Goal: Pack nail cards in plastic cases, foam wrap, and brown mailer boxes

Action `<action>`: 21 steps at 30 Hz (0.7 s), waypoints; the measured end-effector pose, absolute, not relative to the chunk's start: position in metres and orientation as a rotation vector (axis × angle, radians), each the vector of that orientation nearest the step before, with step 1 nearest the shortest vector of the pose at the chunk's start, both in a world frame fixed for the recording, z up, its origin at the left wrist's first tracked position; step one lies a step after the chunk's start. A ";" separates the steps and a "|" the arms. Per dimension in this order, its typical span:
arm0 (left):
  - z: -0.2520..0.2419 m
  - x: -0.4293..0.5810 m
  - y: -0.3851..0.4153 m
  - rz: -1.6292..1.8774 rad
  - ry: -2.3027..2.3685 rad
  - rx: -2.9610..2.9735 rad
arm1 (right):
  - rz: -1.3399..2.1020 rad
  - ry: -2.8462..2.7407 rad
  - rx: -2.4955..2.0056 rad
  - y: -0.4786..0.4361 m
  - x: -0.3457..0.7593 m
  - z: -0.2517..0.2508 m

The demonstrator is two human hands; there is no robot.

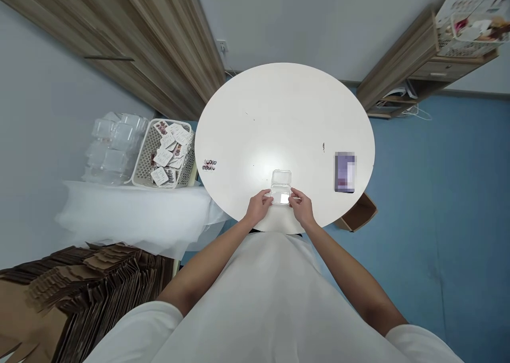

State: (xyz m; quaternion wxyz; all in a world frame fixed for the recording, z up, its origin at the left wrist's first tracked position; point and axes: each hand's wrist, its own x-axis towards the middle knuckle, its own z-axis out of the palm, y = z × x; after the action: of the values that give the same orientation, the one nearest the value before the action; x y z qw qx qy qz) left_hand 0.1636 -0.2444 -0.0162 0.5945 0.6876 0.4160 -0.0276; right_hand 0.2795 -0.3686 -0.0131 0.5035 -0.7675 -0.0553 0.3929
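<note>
Clear plastic box (pixel 281 195) lies between the two hands, opened out, its lid (pixel 281 177) folded back on the side away from the person; the left hand (pixel 258 206) holds its left edge, thumb and fingertips curled in close to it; the right hand (pixel 302 209) holds the opposite edge in much the same way, fingers bent and narrow; whether either thumb reaches inside the rim is too small to tell; beneath both hands is a round white table (pixel 285 100); ahead and to the right of the right hand lies a small dark scrap (pixel 323 147); farther right, near the table's edge, is a purple item (pixel 345 172), blurred by large pixels; out to the left of the left hand, by the opposite edge, sits a cluster of small dark round pieces (pixel 209 165); below the table, beyond the right hand, shows an open cardboard box (pixel 358 214); past the table on the left-hand side stands a white perforated basket (pixel 141 163) of printed cards (pixel 163 157), with stacked clear containers (pixel 115 145) just beside it; farthest ahead, to the left of the hands, rises a wood-grain cabinet (pixel 159 39).
</note>
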 end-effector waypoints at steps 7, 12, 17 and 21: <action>-0.023 0.169 -0.246 -0.064 0.990 1.786 | 0.945 -0.170 -1.941 -0.366 0.281 -0.028; -0.030 0.177 -0.248 -0.146 0.988 1.818 | 0.894 -0.245 -2.059 -0.362 0.283 -0.036; -0.035 0.182 -0.250 -0.204 0.941 1.845 | 0.960 -0.310 -2.113 -0.361 0.286 -0.041; -0.036 0.178 -0.254 -0.174 1.019 1.786 | 0.979 -0.260 -2.086 -0.368 0.286 -0.041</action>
State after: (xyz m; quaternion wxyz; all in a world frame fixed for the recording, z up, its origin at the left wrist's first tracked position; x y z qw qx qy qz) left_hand 0.1779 -0.2538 -0.0361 0.5130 0.7428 0.4239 -0.0726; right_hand 0.2863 -0.3676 -0.0411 0.3998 -0.8245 -0.1029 0.3871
